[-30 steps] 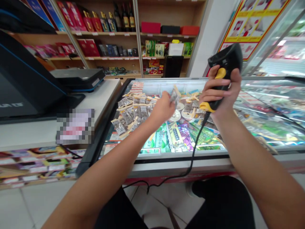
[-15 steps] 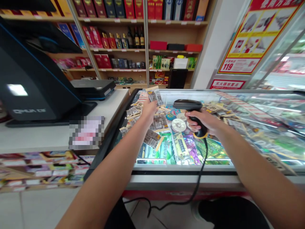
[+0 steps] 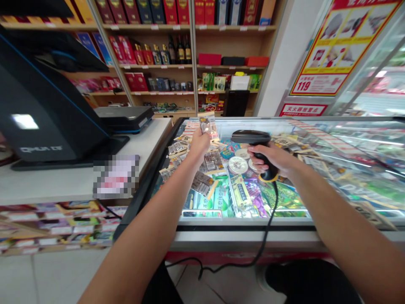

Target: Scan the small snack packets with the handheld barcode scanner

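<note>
My left hand [image 3: 200,142] grips a small snack packet [image 3: 207,122] with a tan top edge, held up over the far left part of the glass-topped freezer [image 3: 240,236]. In my right hand [image 3: 268,158] is a black barcode scanner [image 3: 251,136] with a yellow ring at its base, its head turned left toward the packet. A black cable [image 3: 268,228] hangs from the scanner over the freezer's front edge. Below my left hand, more snack packets [image 3: 212,161] lie spread on the glass, and others [image 3: 291,143] are heaped right of the scanner.
A counter [image 3: 76,185] at the left carries a dark checkout terminal [image 3: 50,105], a flat scale [image 3: 126,116] and a blurred-out item [image 3: 117,175]. Shelves [image 3: 152,27] of boxes and bottles stand behind. A red and yellow poster [image 3: 341,46] hangs on the right.
The packet in my left hand has turned, so it looks narrower, and that hand has shifted slightly right. The scanner stays nearly in place.
</note>
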Action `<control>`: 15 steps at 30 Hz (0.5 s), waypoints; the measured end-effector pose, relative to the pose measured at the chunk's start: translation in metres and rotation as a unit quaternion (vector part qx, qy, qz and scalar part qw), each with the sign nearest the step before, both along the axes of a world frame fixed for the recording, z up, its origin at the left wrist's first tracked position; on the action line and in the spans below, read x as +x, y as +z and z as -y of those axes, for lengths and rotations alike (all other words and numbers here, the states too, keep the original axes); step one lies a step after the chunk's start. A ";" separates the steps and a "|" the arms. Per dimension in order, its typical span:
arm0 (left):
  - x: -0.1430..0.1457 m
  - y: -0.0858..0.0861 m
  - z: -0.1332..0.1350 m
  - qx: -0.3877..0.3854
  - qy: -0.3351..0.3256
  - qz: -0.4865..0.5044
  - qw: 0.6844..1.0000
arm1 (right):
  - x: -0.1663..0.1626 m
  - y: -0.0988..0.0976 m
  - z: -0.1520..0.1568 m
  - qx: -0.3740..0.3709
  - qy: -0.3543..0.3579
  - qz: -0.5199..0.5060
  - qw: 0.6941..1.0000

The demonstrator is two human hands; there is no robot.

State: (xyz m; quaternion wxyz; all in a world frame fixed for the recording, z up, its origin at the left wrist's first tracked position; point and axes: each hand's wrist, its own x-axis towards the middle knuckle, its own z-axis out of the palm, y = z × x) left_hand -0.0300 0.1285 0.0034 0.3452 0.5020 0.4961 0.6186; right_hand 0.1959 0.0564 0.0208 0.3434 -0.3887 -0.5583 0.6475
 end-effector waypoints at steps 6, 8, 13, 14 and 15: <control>0.000 -0.001 0.002 0.001 -0.008 0.003 1.000 | 0.000 0.001 0.001 -0.006 -0.021 0.017 1.000; 0.001 -0.001 0.005 -0.003 -0.019 0.001 1.000 | 0.000 0.001 0.001 -0.011 -0.021 0.016 1.000; 0.004 0.000 0.005 -0.030 -0.036 -0.016 0.999 | -0.001 0.002 0.005 -0.008 -0.012 0.026 1.000; 0.004 0.000 0.005 -0.033 -0.034 -0.024 0.999 | -0.001 0.002 0.006 -0.007 -0.010 0.028 1.000; 0.005 0.001 0.004 -0.031 -0.032 -0.036 0.998 | -0.001 0.002 0.006 -0.006 -0.011 0.028 1.000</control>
